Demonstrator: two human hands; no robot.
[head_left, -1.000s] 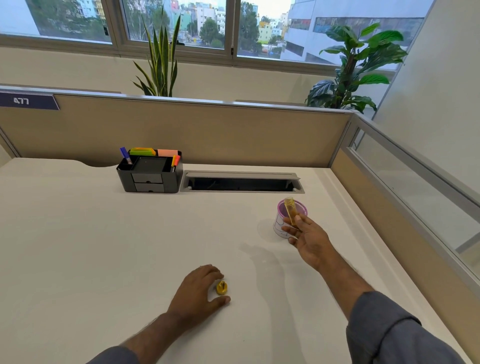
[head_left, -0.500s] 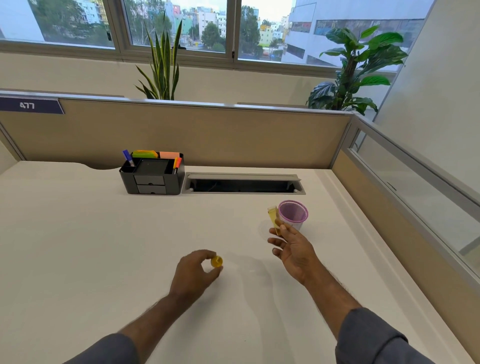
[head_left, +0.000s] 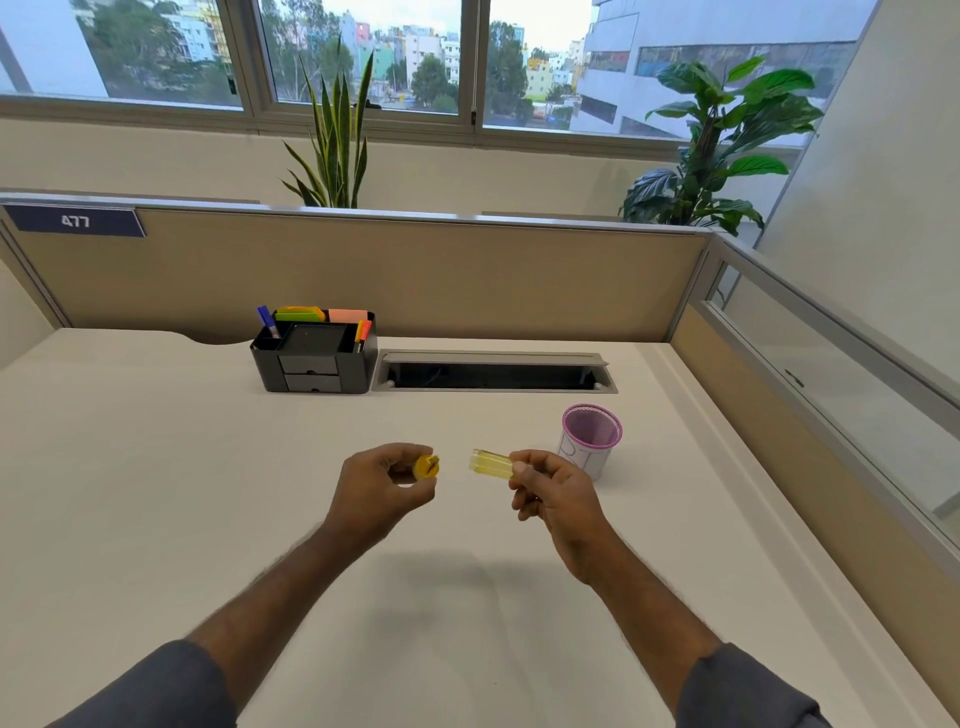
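Observation:
My left hand (head_left: 382, 488) pinches a small round yellow piece (head_left: 426, 466) between thumb and fingertips, raised above the white desk (head_left: 156, 493). My right hand (head_left: 553, 496) holds a clear yellowish rectangular case (head_left: 491, 462) by one end, its free end pointing left toward the yellow piece. A short gap separates the two objects. Just right of my right hand, a pink mesh cup (head_left: 591, 439) stands upright on the desk.
A black desk organiser (head_left: 317, 358) with pens and sticky notes stands at the back, next to an open cable slot (head_left: 496, 371). A beige partition (head_left: 415, 275) runs behind the desk and a glass panel (head_left: 831, 395) along the right side.
My left hand lifted the yellow piece off the desk and raised it. My right hand drew the clear case away from the pink cup, leftward toward the yellow piece.

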